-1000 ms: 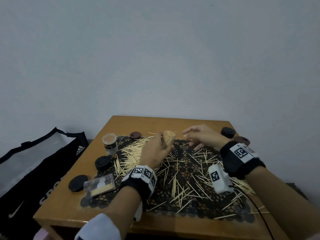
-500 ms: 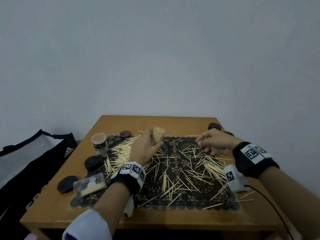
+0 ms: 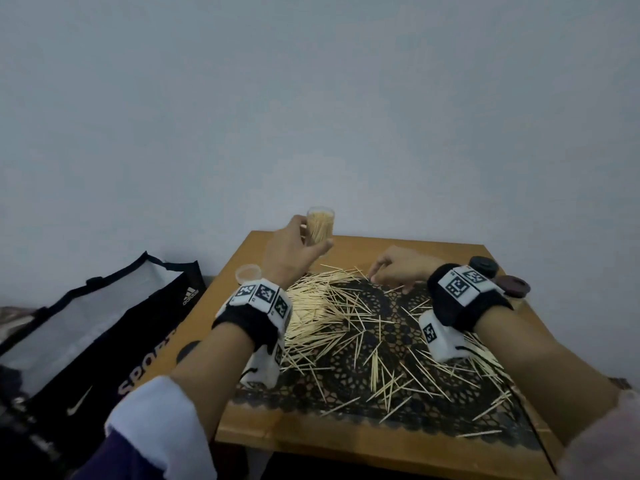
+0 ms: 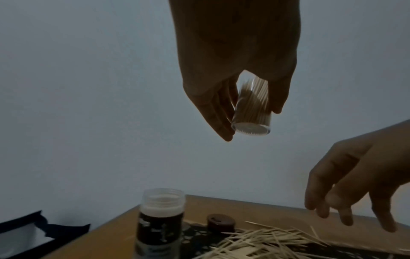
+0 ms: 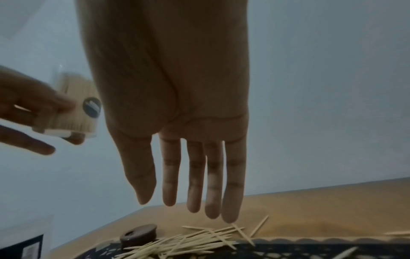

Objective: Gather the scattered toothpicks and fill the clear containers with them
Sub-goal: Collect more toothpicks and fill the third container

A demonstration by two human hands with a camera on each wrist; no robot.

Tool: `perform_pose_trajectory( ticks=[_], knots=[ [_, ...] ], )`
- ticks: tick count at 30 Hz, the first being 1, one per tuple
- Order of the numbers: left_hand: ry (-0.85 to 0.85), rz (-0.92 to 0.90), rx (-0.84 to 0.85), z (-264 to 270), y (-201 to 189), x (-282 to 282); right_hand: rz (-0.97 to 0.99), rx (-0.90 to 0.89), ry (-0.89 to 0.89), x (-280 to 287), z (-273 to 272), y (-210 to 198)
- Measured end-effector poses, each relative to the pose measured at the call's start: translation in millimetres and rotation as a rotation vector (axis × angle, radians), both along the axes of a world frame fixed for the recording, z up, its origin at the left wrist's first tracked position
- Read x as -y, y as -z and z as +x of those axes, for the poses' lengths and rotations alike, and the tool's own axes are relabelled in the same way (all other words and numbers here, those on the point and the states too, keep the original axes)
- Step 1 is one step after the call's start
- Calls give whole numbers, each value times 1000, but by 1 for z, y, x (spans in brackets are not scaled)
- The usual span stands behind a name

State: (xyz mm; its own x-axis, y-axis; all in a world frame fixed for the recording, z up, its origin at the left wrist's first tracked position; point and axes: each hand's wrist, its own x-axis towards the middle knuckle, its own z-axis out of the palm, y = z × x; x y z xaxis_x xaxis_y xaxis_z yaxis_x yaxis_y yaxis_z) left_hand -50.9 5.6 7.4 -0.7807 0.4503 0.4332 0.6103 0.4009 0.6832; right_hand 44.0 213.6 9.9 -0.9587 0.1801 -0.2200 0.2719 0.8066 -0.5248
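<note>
My left hand (image 3: 299,245) grips a clear container (image 3: 320,226) packed with toothpicks and holds it upright above the table's far edge. The left wrist view shows its base (image 4: 251,130) between thumb and fingers. My right hand (image 3: 389,273) reaches down to the far edge of the black lace mat (image 3: 401,344) with nothing in it. Its straight fingers (image 5: 193,192) hover just over loose toothpicks (image 5: 213,234). Many more toothpicks (image 3: 329,306) lie scattered across the mat.
An open container with a dark label (image 4: 160,219) stands at the table's far left, a brown lid (image 4: 220,225) beside it. Two more lids, black (image 3: 483,266) and brown (image 3: 512,285), sit far right. A black bag (image 3: 104,323) stands left of the wooden table (image 3: 346,441).
My left hand has lifted the filled container higher and farther away. My right hand left the container's mouth, swung out to the right, and now reaches down at the mat's far edge.
</note>
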Motion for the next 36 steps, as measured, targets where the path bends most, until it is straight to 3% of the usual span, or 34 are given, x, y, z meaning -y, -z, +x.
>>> perform_pose_trajectory(
  ticks=[5, 13, 19, 22, 25, 30, 33, 36],
  knots=[
    [-68, -36, -33, -24, -19, 34, 112, -12, -52, 39, -50, 1],
    [-151, -50, -15, -51, -6, 68, 430, 2, -147, 89, -132, 40],
    [-140, -44, 14, -57, 3, 71, 515, 73, -215, 109, -167, 61],
    [-133, -42, 31, -58, 8, 70, 526, 24, -189, 111, -172, 63],
    [-120, -44, 36, -57, 11, 67, 385, -90, -103, 105, -171, 60],
    [-102, -63, 36, -50, 14, 59, -339, -413, 203, 78, -154, 25],
    [-71, -67, 62, -41, 11, 48, -698, -470, 120, 61, -121, -10],
    [-29, -120, 78, -28, 8, 33, -696, -455, -59, 52, -90, -27]
  ],
)
